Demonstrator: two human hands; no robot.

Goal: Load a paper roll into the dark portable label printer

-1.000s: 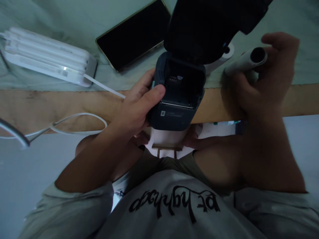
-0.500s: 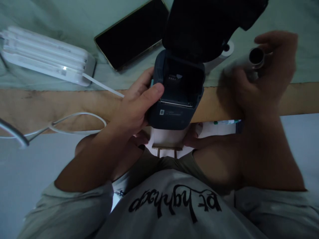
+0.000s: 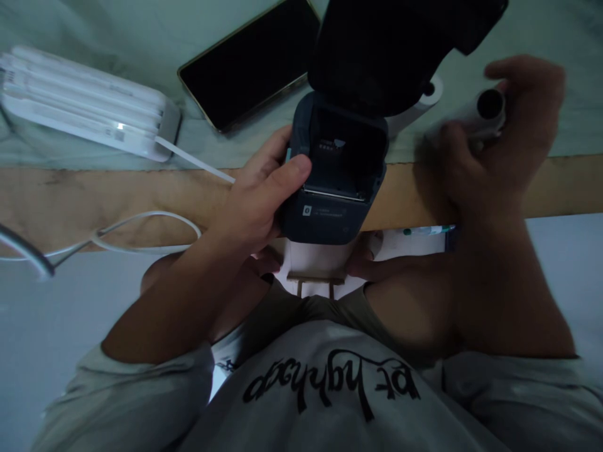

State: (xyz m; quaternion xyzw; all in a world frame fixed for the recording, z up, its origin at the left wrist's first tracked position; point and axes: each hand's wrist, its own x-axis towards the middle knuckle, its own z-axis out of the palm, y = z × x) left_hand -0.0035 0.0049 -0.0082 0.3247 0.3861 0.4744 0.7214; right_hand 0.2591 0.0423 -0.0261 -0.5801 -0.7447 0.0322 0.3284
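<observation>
My left hand (image 3: 264, 194) grips a small dark label printer (image 3: 336, 182) at the table's front edge, thumb on its left rim. Its lid (image 3: 391, 50) stands open and the inner bay looks dark and empty. My right hand (image 3: 499, 144) is closed round a white paper roll (image 3: 480, 113) with a dark hollow core, held to the right of the printer above the table; the hand is blurred.
A black phone (image 3: 249, 63) lies face up behind the printer. A white power bank (image 3: 89, 103) with a white cable (image 3: 141, 229) sits at the left. A white object (image 3: 424, 100) peeks from behind the lid. The wooden table edge (image 3: 94, 194) runs across.
My right hand has shifted slightly, turning the roll up and right. The left hand and printer have barely moved.
</observation>
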